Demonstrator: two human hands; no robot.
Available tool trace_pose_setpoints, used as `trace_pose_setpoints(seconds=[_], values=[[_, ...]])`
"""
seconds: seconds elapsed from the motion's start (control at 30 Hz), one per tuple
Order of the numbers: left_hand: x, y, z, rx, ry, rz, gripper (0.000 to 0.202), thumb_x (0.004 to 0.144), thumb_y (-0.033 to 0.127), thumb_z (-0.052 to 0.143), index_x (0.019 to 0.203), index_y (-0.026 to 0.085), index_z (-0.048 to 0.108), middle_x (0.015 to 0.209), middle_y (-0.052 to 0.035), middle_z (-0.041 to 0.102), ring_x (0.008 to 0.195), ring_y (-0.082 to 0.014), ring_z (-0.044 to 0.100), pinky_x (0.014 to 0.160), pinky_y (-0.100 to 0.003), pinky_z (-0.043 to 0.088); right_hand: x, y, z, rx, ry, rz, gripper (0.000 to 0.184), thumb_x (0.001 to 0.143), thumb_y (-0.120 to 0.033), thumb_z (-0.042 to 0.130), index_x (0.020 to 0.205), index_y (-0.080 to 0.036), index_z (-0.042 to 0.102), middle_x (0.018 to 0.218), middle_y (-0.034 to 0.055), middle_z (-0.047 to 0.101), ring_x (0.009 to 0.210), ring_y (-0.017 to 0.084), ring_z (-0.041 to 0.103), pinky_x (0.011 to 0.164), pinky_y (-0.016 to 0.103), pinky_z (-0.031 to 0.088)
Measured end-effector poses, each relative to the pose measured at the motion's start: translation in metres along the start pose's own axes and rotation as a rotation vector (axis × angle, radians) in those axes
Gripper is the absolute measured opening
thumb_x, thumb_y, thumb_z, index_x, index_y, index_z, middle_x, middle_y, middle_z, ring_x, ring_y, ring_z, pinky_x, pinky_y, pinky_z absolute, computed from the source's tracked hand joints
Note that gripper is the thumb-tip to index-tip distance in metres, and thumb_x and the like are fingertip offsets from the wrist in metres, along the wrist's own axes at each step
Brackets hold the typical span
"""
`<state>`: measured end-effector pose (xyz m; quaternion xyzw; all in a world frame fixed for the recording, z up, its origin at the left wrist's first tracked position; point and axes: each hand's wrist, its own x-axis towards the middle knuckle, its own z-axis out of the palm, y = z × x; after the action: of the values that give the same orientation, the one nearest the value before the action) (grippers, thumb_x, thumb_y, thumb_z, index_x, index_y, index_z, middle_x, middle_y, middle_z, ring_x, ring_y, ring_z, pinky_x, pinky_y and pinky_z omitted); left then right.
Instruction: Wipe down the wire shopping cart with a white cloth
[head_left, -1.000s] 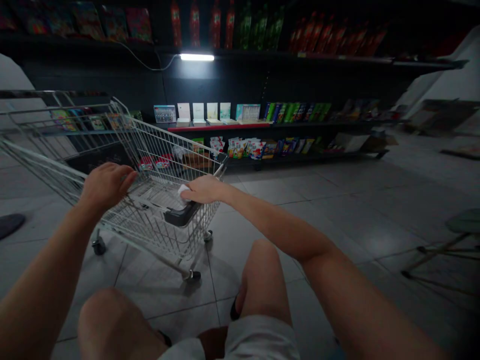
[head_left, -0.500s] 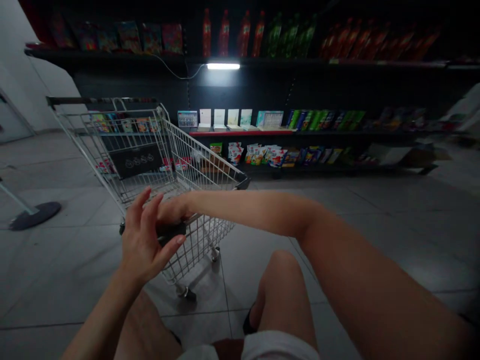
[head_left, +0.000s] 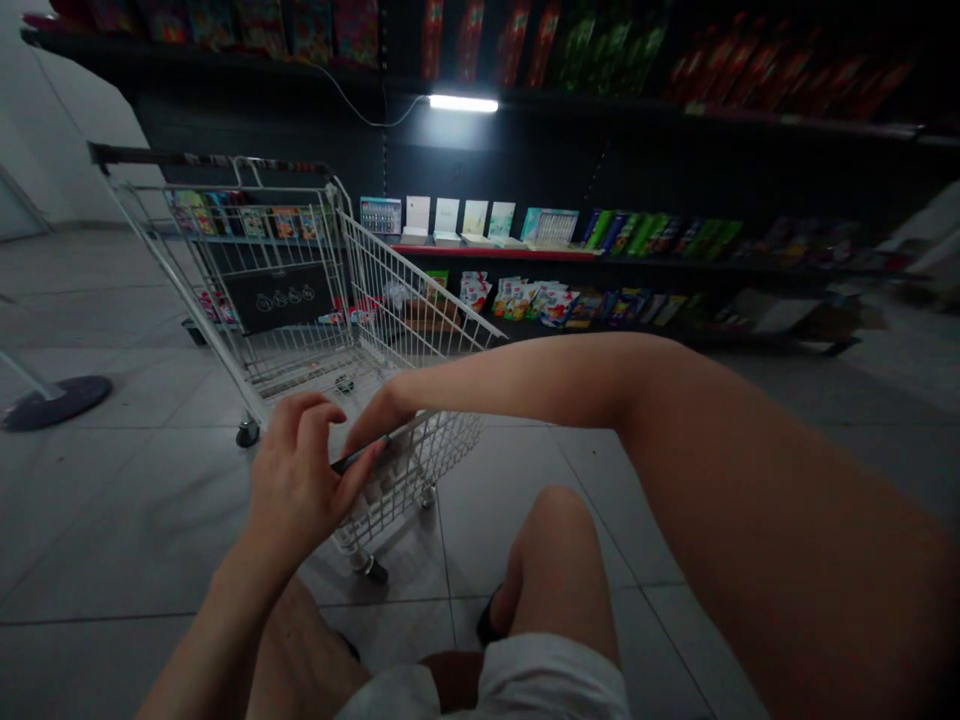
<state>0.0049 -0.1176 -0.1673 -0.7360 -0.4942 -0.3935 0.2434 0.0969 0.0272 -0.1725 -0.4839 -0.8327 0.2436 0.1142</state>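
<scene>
A wire shopping cart [head_left: 417, 292] stands on the tile floor in front of my bare knees. My left hand [head_left: 296, 478] is at its near end, fingers curled and thumb pressed on the dark handle bar [head_left: 352, 459]. My right hand [head_left: 384, 412] reaches across from the right to the same spot. Its fingers are hidden behind my left hand, so what it holds cannot be seen. A dark sign panel [head_left: 279, 296] hangs inside the cart's far end.
Dark store shelves [head_left: 525, 255] with boxes and packets run along the back, under a lit tube [head_left: 463, 103]. Bottles line the top shelf. A round stand base [head_left: 52, 400] lies on the floor at the left.
My left hand left the cart's left rim and came to the handle beside my right hand. The white cloth under my right hand is no longer visible. The view has swung left.
</scene>
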Motion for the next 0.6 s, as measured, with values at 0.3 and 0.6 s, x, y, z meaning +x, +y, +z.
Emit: trace_pose_setpoints(seconds=[0.3,0.6], values=[[0.004,-0.006,-0.01,0.032,-0.097,0.119,0.02,0.088,0.032,0.063,0.075,0.019,0.055,0.068,-0.0019,0.061,0.067,-0.0184,0.056,0.064,-0.033,0.041,0.005,-0.004,-0.088,0.181,-0.645,0.015,0.013,0.07,-0.001,0.069,0.081,-0.009,0.068,0.066,-0.0059,0.065,0.065,0.009,0.065,0.058,0.018,0.046],[-0.134,0.07,0.028,-0.393,-0.674,0.417,0.016,0.084,0.029,0.062,0.073,0.022,0.054,0.069,0.0005,0.062,0.064,-0.016,0.057,0.058,-0.03,0.044,-0.011,0.011,-0.085,0.07,-1.013,-0.057,0.029,0.069,0.0,0.063,0.095,-0.012,0.067,0.073,-0.0026,0.065,0.061,0.011,0.061,0.055,0.021,0.048]])
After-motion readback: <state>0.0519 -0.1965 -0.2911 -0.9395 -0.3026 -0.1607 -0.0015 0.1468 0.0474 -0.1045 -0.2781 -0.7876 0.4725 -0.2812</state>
